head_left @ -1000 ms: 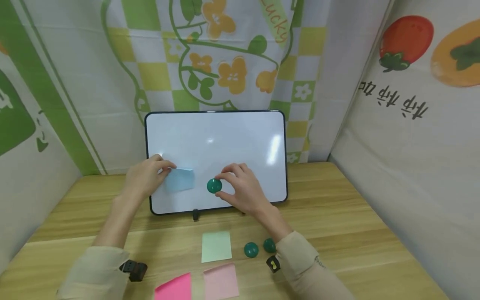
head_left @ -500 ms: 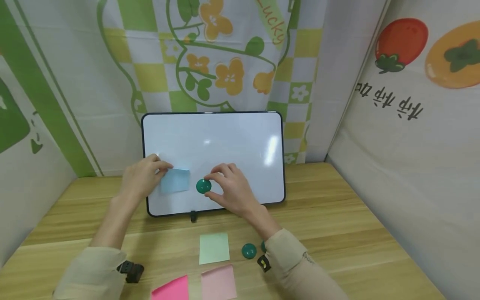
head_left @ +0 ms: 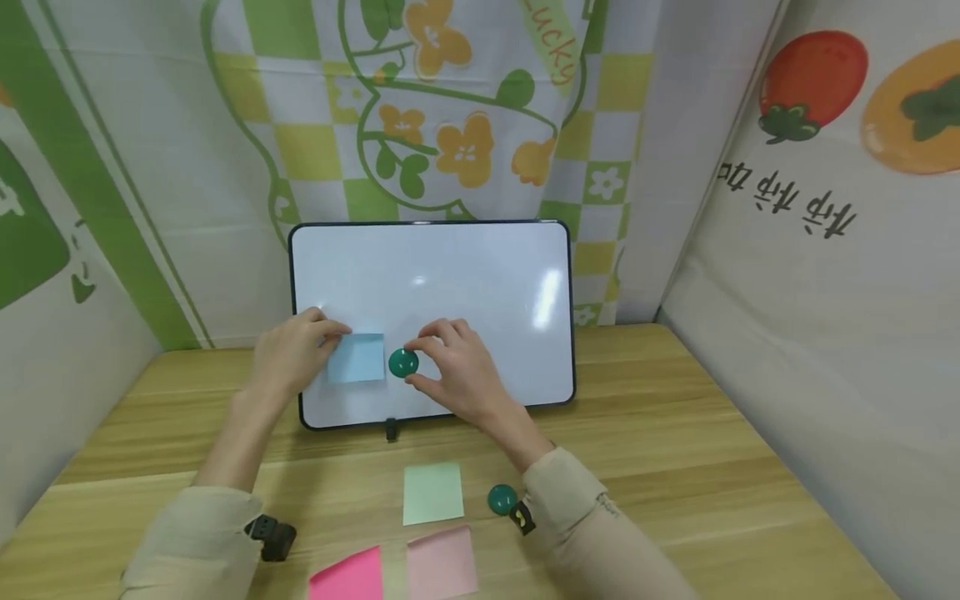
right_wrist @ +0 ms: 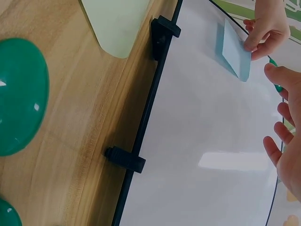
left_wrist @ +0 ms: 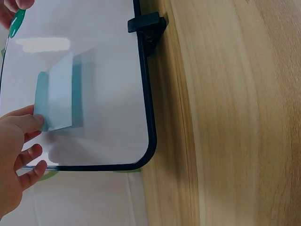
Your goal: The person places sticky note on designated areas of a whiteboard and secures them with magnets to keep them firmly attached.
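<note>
A light blue sticky note (head_left: 357, 358) is at the lower left of the whiteboard (head_left: 480, 283). My left hand (head_left: 294, 354) pinches its upper left corner between thumb and fingers. In the left wrist view the note (left_wrist: 61, 96) is creased, its lower part standing out from the board. Just right of the note, my right hand (head_left: 465, 371) holds a round green magnet (head_left: 403, 362) by its edges between thumb and index finger. From the right wrist, most of that magnet (right_wrist: 275, 86) is hidden behind the right thumb.
Pale green (head_left: 433, 493), light pink (head_left: 442, 562) and bright pink (head_left: 348, 577) sticky notes lie on the wooden table in front of the board. A green magnet (head_left: 502, 499) sits to their right; another (right_wrist: 8, 215) shows in the right wrist view. Black feet (right_wrist: 126, 159) support the whiteboard.
My right hand has brought the green magnet leftward, closer to the blue note. The left hand keeps its pinch on the note, which now looks flatter and straighter from the head.
</note>
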Motion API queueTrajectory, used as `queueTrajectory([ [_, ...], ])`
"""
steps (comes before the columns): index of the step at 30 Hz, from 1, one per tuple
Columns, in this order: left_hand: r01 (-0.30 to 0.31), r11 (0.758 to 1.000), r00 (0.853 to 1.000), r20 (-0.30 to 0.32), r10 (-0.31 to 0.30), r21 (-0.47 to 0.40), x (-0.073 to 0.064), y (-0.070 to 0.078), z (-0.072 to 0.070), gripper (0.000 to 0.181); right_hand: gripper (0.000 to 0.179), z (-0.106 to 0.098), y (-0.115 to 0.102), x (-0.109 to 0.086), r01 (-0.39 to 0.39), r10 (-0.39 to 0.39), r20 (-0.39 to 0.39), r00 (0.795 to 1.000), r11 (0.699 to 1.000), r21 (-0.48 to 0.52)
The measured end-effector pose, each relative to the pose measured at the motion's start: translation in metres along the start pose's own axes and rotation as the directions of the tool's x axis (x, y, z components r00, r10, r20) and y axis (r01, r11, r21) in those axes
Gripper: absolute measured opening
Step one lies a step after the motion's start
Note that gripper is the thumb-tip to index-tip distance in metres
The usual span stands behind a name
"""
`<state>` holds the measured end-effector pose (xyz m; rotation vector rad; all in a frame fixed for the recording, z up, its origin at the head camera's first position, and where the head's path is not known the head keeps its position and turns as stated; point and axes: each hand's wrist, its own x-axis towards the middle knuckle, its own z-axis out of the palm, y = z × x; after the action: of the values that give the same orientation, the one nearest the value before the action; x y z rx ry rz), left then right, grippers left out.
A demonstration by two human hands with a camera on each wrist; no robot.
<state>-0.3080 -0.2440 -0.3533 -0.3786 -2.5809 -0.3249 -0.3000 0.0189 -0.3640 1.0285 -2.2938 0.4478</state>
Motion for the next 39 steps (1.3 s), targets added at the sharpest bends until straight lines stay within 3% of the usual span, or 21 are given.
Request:
queueTrajectory([
  [17, -0.008, 1.000, 0.993, -0.119, 0.008, 0.004, -0.007, -0.009, 0.011, 0.014, 0.036, 0.012, -0.011, 0.010, 0.035, -0.035, 0.007, 0.999, 0.999, 0.007],
  [29, 0.001, 1.000, 0.991, -0.133, -0.003, -0.015, -0.003, -0.005, 0.017, 0.011, 0.036, 0.017, -0.013, 0.024, 0.088, -0.088, 0.012, 0.996, 0.995, -0.050],
  [34, -0.001, 1.000, 0.988, -0.157, -0.002, -0.020, -0.003, -0.007, 0.016, 0.011, 0.035, 0.020, -0.014, 0.031, 0.082, -0.080, 0.018, 0.997, 0.993, -0.080],
  [39, 0.020, 0.999, 0.991, -0.133, -0.025, -0.035, -0.003, -0.006, 0.016, 0.012, 0.034, 0.024, -0.014, 0.038, 0.064, -0.060, 0.034, 0.998, 0.990, -0.126],
])
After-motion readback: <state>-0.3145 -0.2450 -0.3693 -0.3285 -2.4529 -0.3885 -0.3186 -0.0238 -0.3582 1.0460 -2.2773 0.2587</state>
